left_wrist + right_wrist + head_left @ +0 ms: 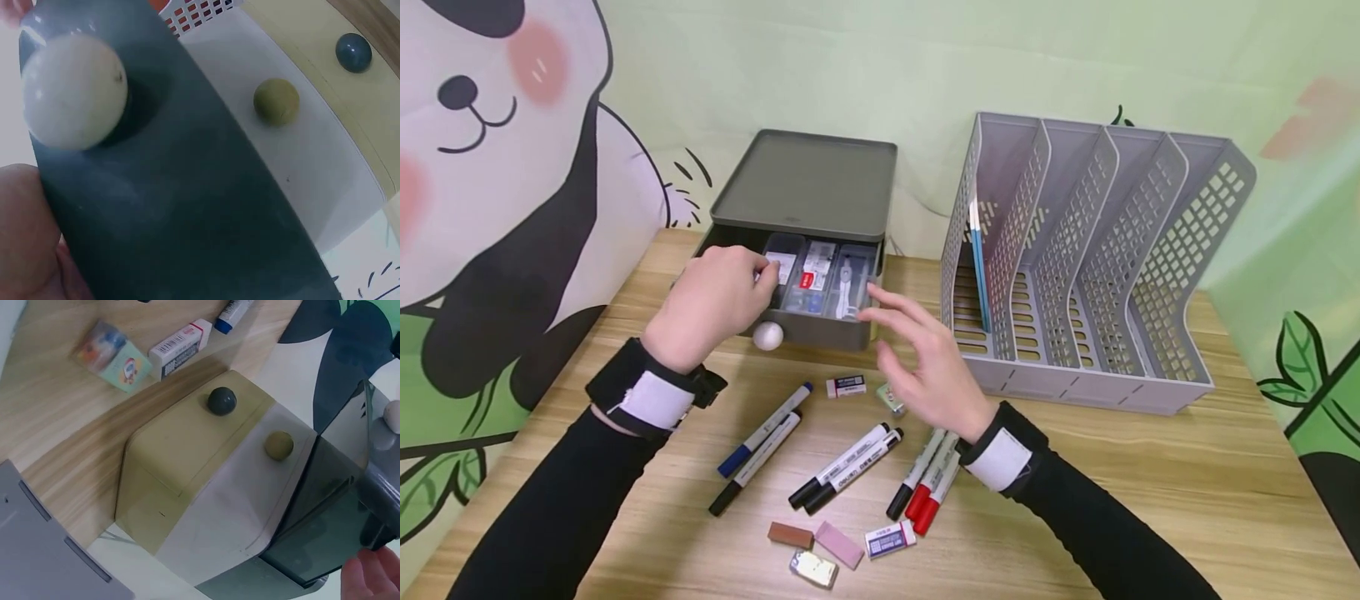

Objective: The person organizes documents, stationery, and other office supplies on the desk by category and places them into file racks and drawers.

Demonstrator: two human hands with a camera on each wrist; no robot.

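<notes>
A dark grey drawer box [808,179] stands at the back of the wooden table, its top drawer [823,333] pulled out with a white knob [768,335] on the front. My left hand [758,273] reaches over the drawer's left compartment, and its fingertips pinch a small white eraser [782,267]. In the left wrist view the knob [74,90] and drawer front [187,206] fill the frame. My right hand [887,333] hovers with fingers spread by the drawer's front right corner, holding nothing. Just below it lies a colourful eraser [891,398].
Several markers lie on the table: blue [765,429], black [846,467], red [932,487]. Erasers lie at the front [890,540] and by the box [846,386]. A grey file rack [1097,250] with a blue folder [979,267] stands to the right. The lower drawers have knobs [222,400].
</notes>
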